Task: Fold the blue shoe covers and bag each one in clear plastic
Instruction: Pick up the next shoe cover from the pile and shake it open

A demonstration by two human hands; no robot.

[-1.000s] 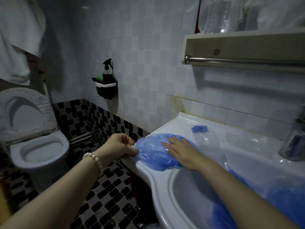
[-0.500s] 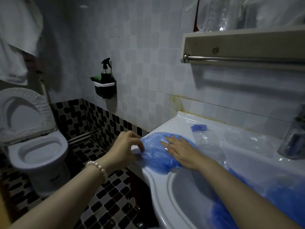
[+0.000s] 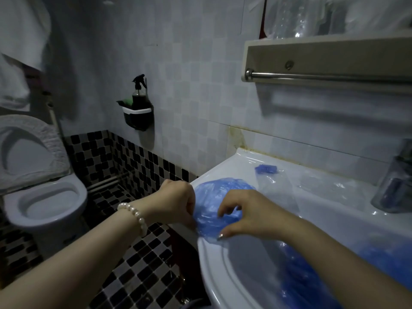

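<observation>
Dim bathroom light flattens everything around the white ceramic sink surface [image 3: 225, 172], whose near rim runs out of view at the bottom edge. Nearest, a heap of crumpled blue plastic shoe covers [image 3: 298, 270] lies in the basin, partly hidden by the right forearm and cut off below. On the sink's left corner, right at the edge above the black-and-white checkered floor [image 3: 138, 270], lies the blue shoe cover being folded [image 3: 214, 195]. The left hand [image 3: 176, 201], with a pearl bracelet [image 3: 133, 214] on its wrist, pinches the cover's left edge; its fingers are curled and mostly hidden behind the knuckles. The right hand [image 3: 247, 216] arches over the cover, fingers curled down onto the plastic and thumb at its near edge, gripping it. Just beyond, a clear plastic bag holding a small folded blue piece [image 3: 266, 169] lies flat on the surface, with more clear film [image 3: 330, 188] to its right, hard to make out. A glass jar [image 3: 394, 188] is cut off at the right edge. Farther left stands a white toilet [image 3: 44, 204]; a black wall caddy with a spray bottle [image 3: 138, 112] hangs on the tiles.
</observation>
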